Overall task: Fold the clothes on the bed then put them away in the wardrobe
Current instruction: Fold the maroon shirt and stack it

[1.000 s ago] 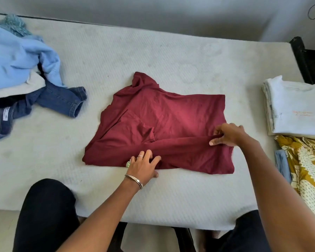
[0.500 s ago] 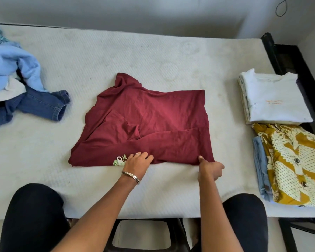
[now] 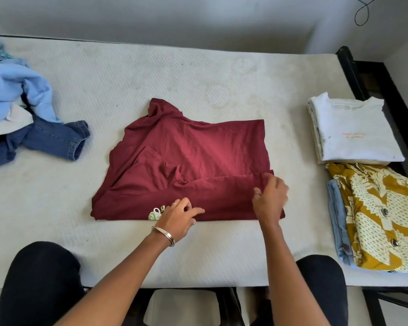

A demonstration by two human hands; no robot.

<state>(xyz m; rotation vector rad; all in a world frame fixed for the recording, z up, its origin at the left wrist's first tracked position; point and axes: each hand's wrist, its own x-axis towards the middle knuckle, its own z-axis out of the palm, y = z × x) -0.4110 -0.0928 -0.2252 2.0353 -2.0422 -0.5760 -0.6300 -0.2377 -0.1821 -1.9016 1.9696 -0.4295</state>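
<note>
Shifted up from the hem, right hand [image 3: 270, 198] is pinching the soft maroon shirt's [image 3: 198, 158] three-o'clock fold; left hand [image 3: 178, 217] is pressing flat, fingers relaxed, on its wrinkled near edge.

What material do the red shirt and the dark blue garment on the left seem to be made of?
Red shirt: thin matte knit, probably cotton jersey; it lies limp with fine soft creases. Dark blue garment: denim by its look; stiffer cloth with a stitched cuff and faded edges.

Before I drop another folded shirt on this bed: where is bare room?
Bare mattress lies behind the maroon shirt, and between it and the jeans. The right edge is crowded: white folded stack, yellow patterned shirt.
</note>
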